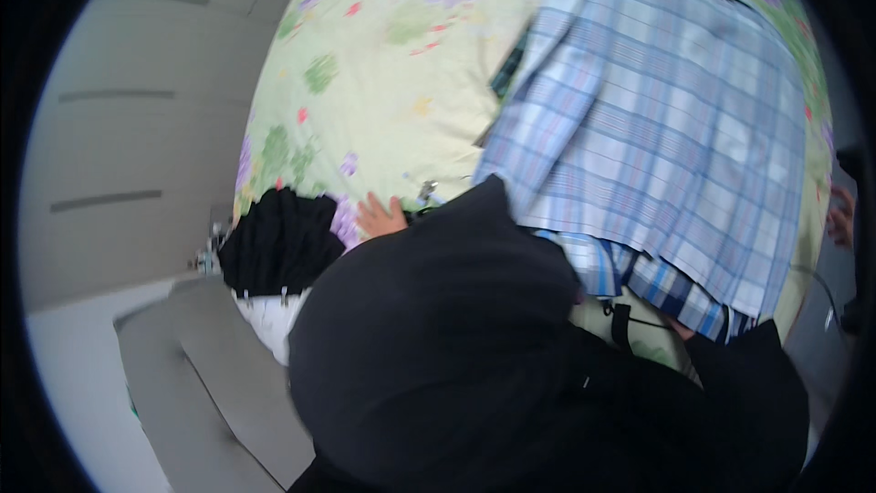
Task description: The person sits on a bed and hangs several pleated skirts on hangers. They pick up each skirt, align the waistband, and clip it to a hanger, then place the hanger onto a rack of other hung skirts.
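Observation:
My left hand [381, 217] lies with its fingers apart on the floral bedsheet [383, 82]; black clothing hides its wrist. Just right of it are a small metal piece [428, 189] and a dark item, partly hidden. A light blue plaid shirt [657, 103] is spread out on the right side of the bed. Below its hem shows a darker blue-and-white plaid cloth [674, 291]. Only a small part of my right hand [679, 330] shows at that lower edge, beside a black strap [621, 329]; its fingers are hidden.
Bunched black cloth [280, 239] sits left of my left hand, above white fabric [267, 322] with small clips. Dark green cloth [510, 72] peeks from under the shirt. Cabinet fronts [116, 150] stand left. Another hand [842, 218] appears at the far right, with a thin cable [825, 284] below.

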